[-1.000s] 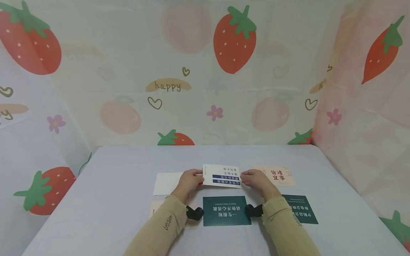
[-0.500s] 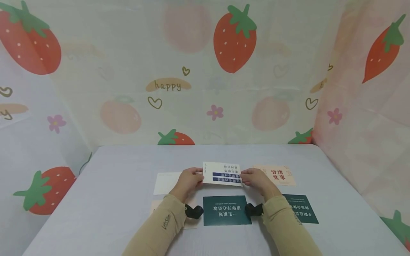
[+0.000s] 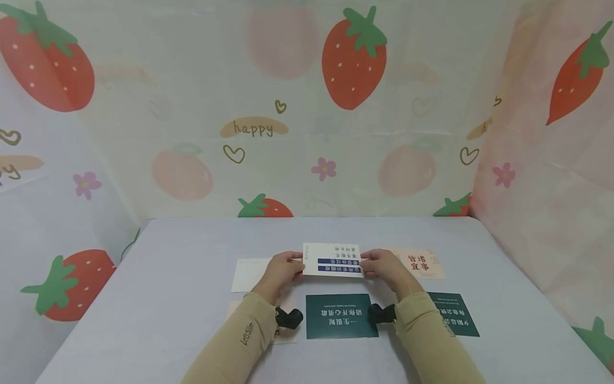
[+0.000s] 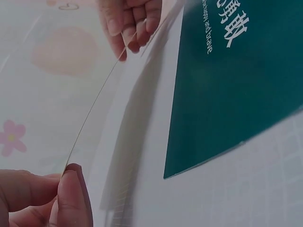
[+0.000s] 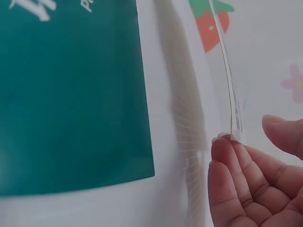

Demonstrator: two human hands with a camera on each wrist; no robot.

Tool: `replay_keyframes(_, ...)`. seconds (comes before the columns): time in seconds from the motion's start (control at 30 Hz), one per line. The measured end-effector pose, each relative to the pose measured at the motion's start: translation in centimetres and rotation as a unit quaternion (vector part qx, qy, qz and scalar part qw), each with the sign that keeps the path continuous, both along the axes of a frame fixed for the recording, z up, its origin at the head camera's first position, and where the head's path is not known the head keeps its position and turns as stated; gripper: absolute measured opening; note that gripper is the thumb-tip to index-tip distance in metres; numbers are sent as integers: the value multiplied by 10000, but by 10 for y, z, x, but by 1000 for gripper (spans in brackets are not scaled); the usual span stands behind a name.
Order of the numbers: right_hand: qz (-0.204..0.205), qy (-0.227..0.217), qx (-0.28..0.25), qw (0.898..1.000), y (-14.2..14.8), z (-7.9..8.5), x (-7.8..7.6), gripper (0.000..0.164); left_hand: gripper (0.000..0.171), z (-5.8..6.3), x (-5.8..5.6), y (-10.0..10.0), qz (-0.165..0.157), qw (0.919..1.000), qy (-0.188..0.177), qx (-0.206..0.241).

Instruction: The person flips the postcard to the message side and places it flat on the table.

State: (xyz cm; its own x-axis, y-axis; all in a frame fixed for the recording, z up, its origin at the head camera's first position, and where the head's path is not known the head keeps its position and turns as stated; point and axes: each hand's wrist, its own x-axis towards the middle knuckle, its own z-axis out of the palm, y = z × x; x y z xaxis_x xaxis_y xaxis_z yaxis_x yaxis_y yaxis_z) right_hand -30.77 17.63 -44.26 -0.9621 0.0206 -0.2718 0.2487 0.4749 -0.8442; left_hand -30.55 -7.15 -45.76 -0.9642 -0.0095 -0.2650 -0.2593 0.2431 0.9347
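Observation:
A white card (image 3: pixel 331 256) with dark lettering and blue bands is raised and tilted above the table, slightly bowed in the left wrist view. My left hand (image 3: pixel 282 273) pinches its left edge between thumb and fingers. At its right edge is my right hand (image 3: pixel 387 271); in the right wrist view the bent fingertips (image 5: pixel 226 146) touch the card's end, while the thumb stands apart from it. A dark green card (image 3: pixel 341 316) with white lettering lies flat just nearer, between the forearms.
On the white table (image 3: pixel 192 240) lie a blank white card (image 3: pixel 247 274) at left, a peach card (image 3: pixel 422 263) with red lettering at right, another green card (image 3: pixel 455 314) at near right, and a pale card (image 3: pixel 287 336) partly under the left forearm. Strawberry-print cloth (image 3: pixel 307 106) encloses the back and sides.
The white card's far edge has risen slightly and it shows more of its face. Both hands keep nearly the same place, and the cards on the table lie as before.

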Motion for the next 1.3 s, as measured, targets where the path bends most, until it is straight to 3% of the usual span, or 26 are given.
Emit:
replay_keyframes(0.67,-139,227,-405,9988,1,2,0,32,35,4,6,-1,-163,9998,-113,64)
replay_keyframes(1.13,-218,271,-418,9985,1,3,2,31,28,0,8,-4,-205,9998,59,46)
replay_keyframes(1.3,-161,286,-315,9990,1,2,1,32,26,1,9,-6,-179,9998,-49,2)
